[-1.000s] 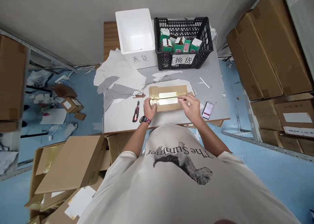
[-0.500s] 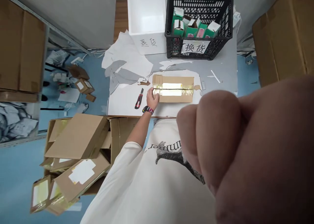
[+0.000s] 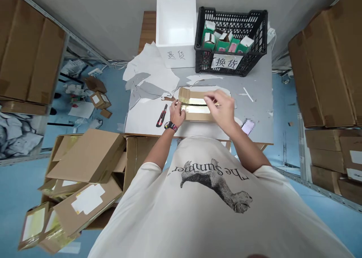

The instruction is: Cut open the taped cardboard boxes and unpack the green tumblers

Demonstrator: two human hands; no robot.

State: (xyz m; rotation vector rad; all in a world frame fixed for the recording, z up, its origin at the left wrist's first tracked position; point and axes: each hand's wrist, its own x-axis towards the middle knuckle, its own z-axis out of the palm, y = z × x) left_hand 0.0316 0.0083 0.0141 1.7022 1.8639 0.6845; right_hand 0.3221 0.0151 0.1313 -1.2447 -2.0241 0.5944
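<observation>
A brown cardboard box lies on the table, with clear tape and a white label on its top. A dark slit runs lengthwise between its top flaps. My left hand, wearing a wristwatch, grips the box's left end, fingers bent over the edge. Over the right half of the box is my right hand, its fingers bent but apart; I see nothing in them. Whether those fingertips touch the flap, I cannot tell. Left of my left hand rests a red-and-black utility knife.
Behind the box stand a white bin and a black crate holding several green-and-white small boxes. A phone lies right of my right hand. Torn white paper covers the table's left. Cardboard boxes are piled at lower left.
My right hand, a fist close to the camera before, has come down over the box. My left hand stays at its left end. The slit between the flaps looks wider.
</observation>
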